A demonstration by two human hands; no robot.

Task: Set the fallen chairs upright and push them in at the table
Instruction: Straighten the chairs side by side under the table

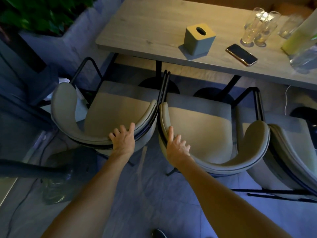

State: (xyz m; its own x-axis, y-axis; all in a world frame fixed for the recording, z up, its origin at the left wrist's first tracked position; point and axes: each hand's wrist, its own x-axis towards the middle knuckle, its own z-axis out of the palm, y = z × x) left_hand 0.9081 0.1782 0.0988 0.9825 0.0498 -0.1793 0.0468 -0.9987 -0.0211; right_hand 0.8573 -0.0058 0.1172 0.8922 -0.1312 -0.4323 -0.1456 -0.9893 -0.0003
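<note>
So all three chairs in view are standing upright in a row along the near edge of the table [154, 28], seats facing it. None is tucked fully under though, the seats sit out in front of the tabletop edge.

The left chair [106, 114] and middle chair [202, 127] are right up against each other, armrests basically touching at center frame. The right chair [295, 152] is half cut off at the right edge.

The left hand [123, 140] lies on top of the left chair's curved backrest, fingers spread, thumb pointing along the rim. The right hand [176, 146] is on the middle chair's backrest, index finger stretched straight along the top edge and the other fingers loose and fanned out. Neither hand is really wrapped around anything.

On the table there's a tissue box [199, 40], a phone [241, 54] and a bunch of glasses [257, 28] at upper right. There's also a plant [34, 12] at upper left.
</note>
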